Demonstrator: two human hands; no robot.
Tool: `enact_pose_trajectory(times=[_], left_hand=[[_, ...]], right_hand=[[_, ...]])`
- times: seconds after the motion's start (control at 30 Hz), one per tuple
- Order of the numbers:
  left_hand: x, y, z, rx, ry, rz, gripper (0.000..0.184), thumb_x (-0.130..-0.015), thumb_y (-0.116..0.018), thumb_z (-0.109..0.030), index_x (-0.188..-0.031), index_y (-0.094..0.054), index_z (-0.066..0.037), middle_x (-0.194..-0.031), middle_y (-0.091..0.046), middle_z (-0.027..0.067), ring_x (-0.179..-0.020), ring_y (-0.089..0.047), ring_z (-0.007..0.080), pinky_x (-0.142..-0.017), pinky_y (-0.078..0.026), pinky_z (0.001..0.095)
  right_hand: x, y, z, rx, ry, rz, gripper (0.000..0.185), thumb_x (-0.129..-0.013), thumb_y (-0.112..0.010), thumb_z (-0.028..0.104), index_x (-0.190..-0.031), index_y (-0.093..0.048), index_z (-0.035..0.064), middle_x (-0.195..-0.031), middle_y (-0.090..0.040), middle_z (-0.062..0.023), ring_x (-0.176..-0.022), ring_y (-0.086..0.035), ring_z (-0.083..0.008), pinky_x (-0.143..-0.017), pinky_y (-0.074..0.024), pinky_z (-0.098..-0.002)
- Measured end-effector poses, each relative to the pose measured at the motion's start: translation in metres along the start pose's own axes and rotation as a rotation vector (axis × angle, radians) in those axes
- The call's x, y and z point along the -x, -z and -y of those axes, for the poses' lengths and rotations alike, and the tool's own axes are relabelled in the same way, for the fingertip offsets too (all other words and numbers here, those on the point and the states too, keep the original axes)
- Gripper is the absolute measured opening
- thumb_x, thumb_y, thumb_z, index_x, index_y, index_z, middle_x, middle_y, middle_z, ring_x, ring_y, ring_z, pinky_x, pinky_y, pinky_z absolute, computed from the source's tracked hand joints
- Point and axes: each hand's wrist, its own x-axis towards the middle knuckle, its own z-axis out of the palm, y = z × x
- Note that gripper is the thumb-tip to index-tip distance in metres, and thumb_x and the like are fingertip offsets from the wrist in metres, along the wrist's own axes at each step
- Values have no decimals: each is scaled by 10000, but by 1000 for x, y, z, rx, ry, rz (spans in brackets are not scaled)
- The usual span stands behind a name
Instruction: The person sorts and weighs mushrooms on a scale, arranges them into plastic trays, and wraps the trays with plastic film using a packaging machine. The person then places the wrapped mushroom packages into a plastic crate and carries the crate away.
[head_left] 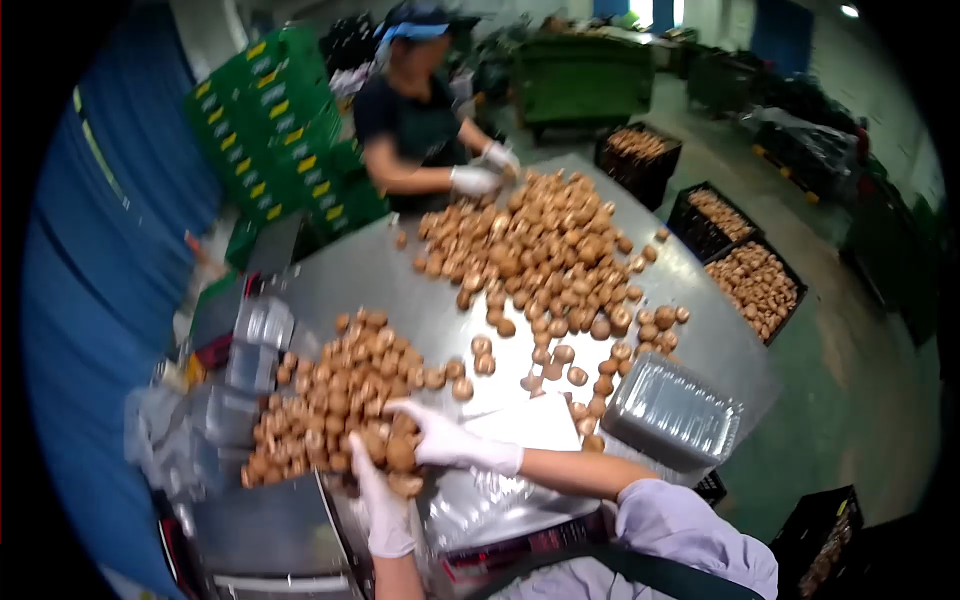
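Observation:
Both my hands wear white gloves and meet at the near edge of a pile of brown mushrooms. My left hand is curled against a few mushrooms from the left. From the right, my right hand closes on the same mushrooms, thumb and fingers partly hidden. Just right of my hands, clear plastic film or trays and a white sheet lie on the metal table. Farther right stands a stack of clear plastic trays.
A larger mushroom heap covers the table's far part, where a co-worker in white gloves handles mushrooms. More clear containers sit at the left edge. Black crates of mushrooms stand on the floor right; green crates rise behind left.

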Motion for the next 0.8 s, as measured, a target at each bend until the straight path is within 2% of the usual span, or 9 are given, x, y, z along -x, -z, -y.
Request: enact_pose_trajectory(times=[0.07, 0.13, 0.23, 0.33, 0.37, 0.4, 0.47, 0.6, 0.8], left_hand=[[27, -11, 5, -67, -17, -52, 655, -845, -449, -627, -1237, -467, -103, -1156, -563, 74, -978, -586, 205, -831, -493, 355], [52, -24, 12, -10, -8, -56, 630, -852, -457, -612, -1206, -477, -91, -1138, -555, 73, -968, -588, 204, -845, -488, 350], [76, -20, 29, -102, -48, -177, 551, -888, -448, -552, -1113, -482, -50, -1010, -551, 65, -875, -593, 167, -734, -524, 292], [89, -25, 45, -318, -105, -306, 492, -909, -445, -512, -1077, -484, -52, -955, -551, 53, -846, -588, 133, -660, -517, 255], [89, -20, 48, -412, 26, -342, 503, -911, -479, -470, -1154, -466, -30, -1022, -542, 79, -907, -573, 158, -726, -499, 269], [80, -5, 71, -567, -281, -342, 518, -896, -558, -353, -1252, -415, -5, -1125, -515, 123, -1023, -535, 211, -862, -447, 300], [89, -13, 72, -721, -412, -305, 573, -854, -617, -233, -1313, -367, 1, -1223, -468, 166, -1128, -473, 265, -973, -364, 332], [96, 10, 83, -1272, -696, -283, 621, -723, -701, -144, -1267, -424, -30, -1298, -402, 233, -1215, -382, 376, -1009, -317, 423], [107, 31, 75, -1372, -713, -136, 606, -704, -722, -159, -1243, -468, -47, -1343, -375, 215, -1217, -379, 374, -1002, -315, 435]], right_hand=[[26, -1, 6, -6, 22, -51, 724, -608, -670, 9, -1281, -416, 97, -1197, -488, -163, -1090, -516, -250, -926, -412, -326], [52, 1, 22, -176, -16, -20, 730, -633, -714, 38, -1293, -405, 88, -1153, -532, -153, -1049, -542, -229, -897, -434, -315], [78, -5, 4, -18, -122, 1, 721, -677, -744, 116, -1305, -391, 103, -1084, -568, -167, -966, -590, -226, -799, -483, -308], [96, -19, -30, 168, -89, -115, 677, -695, -702, 132, -1300, -401, 111, -1148, -535, -214, -1024, -561, -324, -806, -489, -360], [102, -21, -33, 169, -83, -105, 677, -695, -702, 132, -1300, -401, 111, -1148, -535, -214, -1024, -561, -324, -806, -489, -360], [106, -24, -36, 452, -37, -219, 629, -708, -665, 111, -1287, -419, 110, -1185, -508, -228, -1051, -533, -356, -808, -489, -379], [111, -22, -38, 734, 20, -329, 585, -721, -628, 91, -1274, -438, 108, -1222, -481, -243, -1079, -505, -388, -810, -489, -399], [123, -3, -39, 893, 121, -407, 503, -739, -590, 68, -1231, -484, 88, -1285, -411, -267, -1120, -462, -415, -848, -475, -409], [135, 10, -48, 807, 188, -406, 581, -734, -648, 104, -1279, -450, 75, -1292, -401, -268, -1185, -403, -428, -965, -383, -442]])
